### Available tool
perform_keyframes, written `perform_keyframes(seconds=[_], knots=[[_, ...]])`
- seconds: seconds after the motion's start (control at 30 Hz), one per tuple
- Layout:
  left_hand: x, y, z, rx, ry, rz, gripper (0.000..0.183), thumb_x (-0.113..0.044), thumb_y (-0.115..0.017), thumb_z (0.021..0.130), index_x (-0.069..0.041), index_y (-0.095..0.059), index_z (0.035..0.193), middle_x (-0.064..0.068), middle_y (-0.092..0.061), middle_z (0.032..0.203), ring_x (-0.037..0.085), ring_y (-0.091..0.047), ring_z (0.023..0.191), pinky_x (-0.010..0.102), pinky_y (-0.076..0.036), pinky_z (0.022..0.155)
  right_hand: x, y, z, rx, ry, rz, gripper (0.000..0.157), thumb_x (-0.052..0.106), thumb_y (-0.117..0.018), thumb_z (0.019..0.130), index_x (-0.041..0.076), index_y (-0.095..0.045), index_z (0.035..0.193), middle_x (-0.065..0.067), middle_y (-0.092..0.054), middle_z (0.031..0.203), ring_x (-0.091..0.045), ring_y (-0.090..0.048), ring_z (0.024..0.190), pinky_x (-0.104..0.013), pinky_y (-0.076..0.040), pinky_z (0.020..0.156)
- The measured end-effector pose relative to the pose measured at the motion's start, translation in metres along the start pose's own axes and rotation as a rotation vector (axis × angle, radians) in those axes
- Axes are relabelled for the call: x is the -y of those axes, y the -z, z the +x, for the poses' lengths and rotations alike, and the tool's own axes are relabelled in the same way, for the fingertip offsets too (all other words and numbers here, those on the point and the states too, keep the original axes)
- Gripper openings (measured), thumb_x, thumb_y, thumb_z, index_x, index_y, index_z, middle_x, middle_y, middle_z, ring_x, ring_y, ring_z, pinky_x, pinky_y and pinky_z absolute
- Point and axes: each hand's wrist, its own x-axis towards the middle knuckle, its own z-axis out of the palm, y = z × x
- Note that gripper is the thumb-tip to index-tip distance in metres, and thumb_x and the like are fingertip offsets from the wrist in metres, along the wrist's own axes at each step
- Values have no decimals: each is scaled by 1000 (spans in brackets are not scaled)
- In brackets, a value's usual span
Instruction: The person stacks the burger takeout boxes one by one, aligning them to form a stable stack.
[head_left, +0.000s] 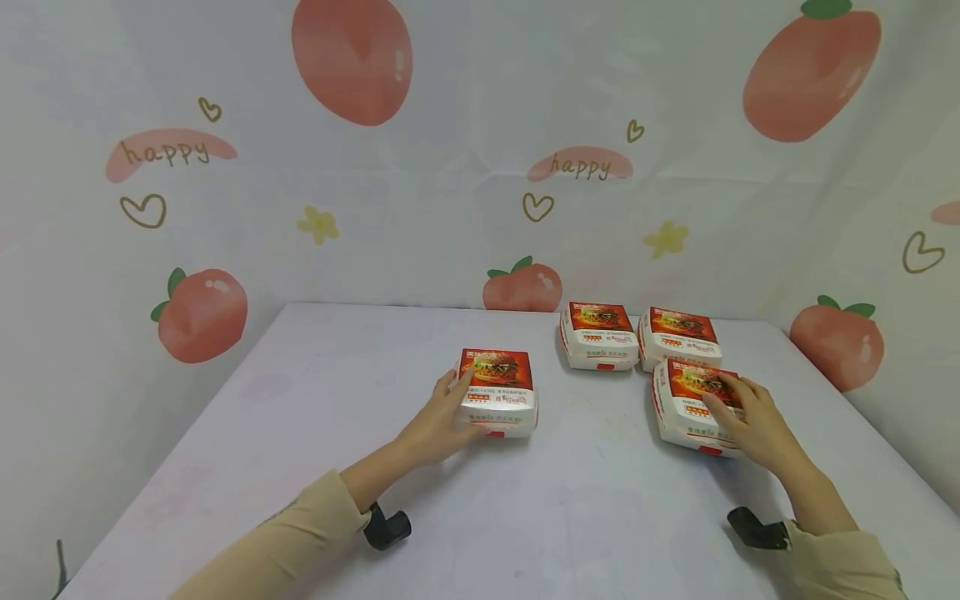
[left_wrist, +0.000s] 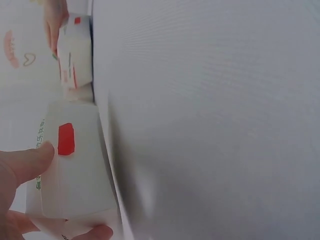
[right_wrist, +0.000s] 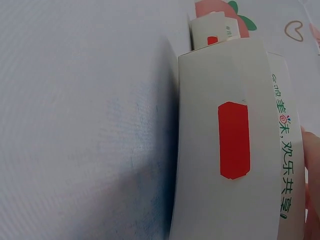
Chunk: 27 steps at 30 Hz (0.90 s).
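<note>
My left hand (head_left: 448,423) grips a white burger box (head_left: 498,414) with a red burger picture on its lid, near the middle of the table. In the left wrist view the thumb (left_wrist: 35,162) lies against the front face beside a red tab, and other fingers curl round the box's left side. To the right, my right hand (head_left: 756,425) holds a second burger box (head_left: 686,419) by its top and right side. This box sits slightly turned, and the right wrist view shows its front (right_wrist: 220,145) with a dark shadow alongside.
Two more burger boxes, one (head_left: 597,337) and another (head_left: 678,335), stand side by side at the back right. The box under my right hand overlaps the rear right one in the head view. Behind the white table (head_left: 300,400) hangs a peach-printed cloth (head_left: 435,183).
</note>
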Motion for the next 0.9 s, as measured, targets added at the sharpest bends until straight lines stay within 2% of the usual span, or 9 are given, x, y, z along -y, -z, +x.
perform_keyframes(seconds=[0.17,0.37,0.57,0.73,0.9], knots=[[-1,-4,1,19,2,-1,85,-31,-69,84,-10,-20,149,23,-13,153,41,-38,132,54,-42,102,-1,-1,0,2,-5,5,76,49,-35,97,-6,-15,145,-45,-9,139,-64,-20,122,-79,-28,89],[0,-7,2,-1,-11,-5,87,-29,-72,82,-6,-20,149,23,-17,152,38,-41,130,51,-43,103,-1,-1,0,4,-7,9,76,49,-35,97,-6,-14,145,-45,-8,140,-63,-19,123,-79,-27,89],[5,-8,2,-12,-9,-63,99,-29,-76,77,-2,-14,149,21,-21,151,33,-37,133,50,-38,108,-2,0,-1,26,-2,12,78,51,-35,97,-5,-10,146,-44,-4,141,-64,-17,124,-80,-26,88],[11,-5,3,-16,-20,-105,106,-31,-81,72,-1,-13,148,21,-28,148,31,-36,132,51,-36,109,-4,1,-1,59,-5,-17,86,54,-39,94,-5,-6,146,-43,-2,142,-64,-19,122,-78,-29,89],[14,-4,3,-1,11,-106,100,-31,-81,72,4,-22,144,23,-40,138,31,-42,126,51,-38,107,-3,2,-3,79,-4,-44,96,56,-48,89,-9,-5,145,-42,-3,141,-63,-25,118,-76,-32,89]])
